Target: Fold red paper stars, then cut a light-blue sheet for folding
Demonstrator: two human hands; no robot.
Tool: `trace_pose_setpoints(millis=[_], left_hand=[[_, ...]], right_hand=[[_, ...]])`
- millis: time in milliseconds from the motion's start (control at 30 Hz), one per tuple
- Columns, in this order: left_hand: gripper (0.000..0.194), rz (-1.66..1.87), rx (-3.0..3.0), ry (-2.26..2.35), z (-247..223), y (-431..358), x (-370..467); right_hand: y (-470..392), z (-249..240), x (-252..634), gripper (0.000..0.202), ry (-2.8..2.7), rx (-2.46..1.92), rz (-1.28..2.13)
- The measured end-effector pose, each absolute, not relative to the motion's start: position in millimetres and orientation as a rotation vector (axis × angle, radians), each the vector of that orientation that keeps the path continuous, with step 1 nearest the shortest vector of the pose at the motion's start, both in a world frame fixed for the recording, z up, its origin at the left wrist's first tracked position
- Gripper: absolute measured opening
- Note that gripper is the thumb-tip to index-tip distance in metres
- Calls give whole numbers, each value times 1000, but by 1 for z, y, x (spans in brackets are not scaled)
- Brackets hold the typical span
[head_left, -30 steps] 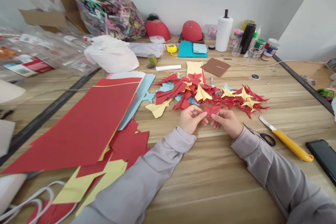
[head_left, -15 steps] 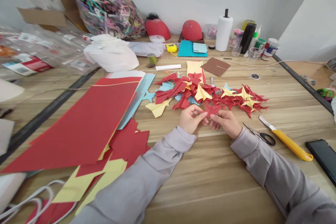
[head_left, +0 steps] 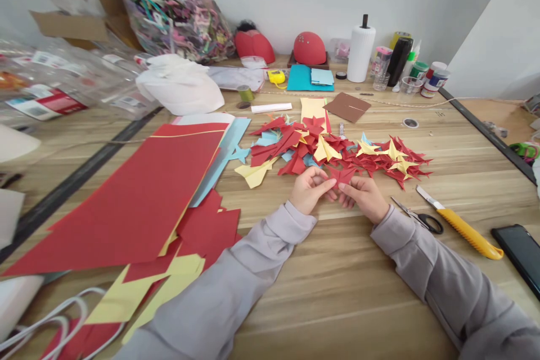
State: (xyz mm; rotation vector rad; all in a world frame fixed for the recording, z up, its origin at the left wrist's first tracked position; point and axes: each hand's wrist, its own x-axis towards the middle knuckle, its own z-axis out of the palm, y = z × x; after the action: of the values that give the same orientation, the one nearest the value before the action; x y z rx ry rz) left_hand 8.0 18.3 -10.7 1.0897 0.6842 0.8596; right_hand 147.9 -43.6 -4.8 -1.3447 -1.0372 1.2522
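Note:
A small folded red paper piece (head_left: 342,174) is pinched between my two hands, low over the table. My left hand (head_left: 311,190) grips its left side with thumb and fingers. From the right, my right hand (head_left: 363,196) pinches the same piece, the thumbs close together. Just beyond lies a heap of folded red, yellow and blue paper (head_left: 295,143). Farther right is a second heap of pointed red pieces (head_left: 382,166) with some yellow ones on top. A yellow folded paper plane (head_left: 255,173) rests left of my left hand. Some of my fingertips are hidden behind the paper.
Large red sheets (head_left: 139,197) and cut scraps (head_left: 206,230) lie on the left. Scissors (head_left: 424,220), a yellow utility knife (head_left: 468,230) and a phone (head_left: 518,250) lie to the right. Along the back stand a white bottle (head_left: 360,53), jars (head_left: 434,81) and a stuffed plastic bag (head_left: 177,17).
Almost nothing differs. Both hands keep hold of the folded red paper, and the whole view has shifted very slightly.

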Motion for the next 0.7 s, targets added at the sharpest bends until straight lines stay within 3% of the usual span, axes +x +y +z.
trace_pose_setpoints(millis=[700], left_hand=[[45,837,1056,685,-10,17,8]], right_hand=[[-44,-3,147,45,-919,-1325,1263]])
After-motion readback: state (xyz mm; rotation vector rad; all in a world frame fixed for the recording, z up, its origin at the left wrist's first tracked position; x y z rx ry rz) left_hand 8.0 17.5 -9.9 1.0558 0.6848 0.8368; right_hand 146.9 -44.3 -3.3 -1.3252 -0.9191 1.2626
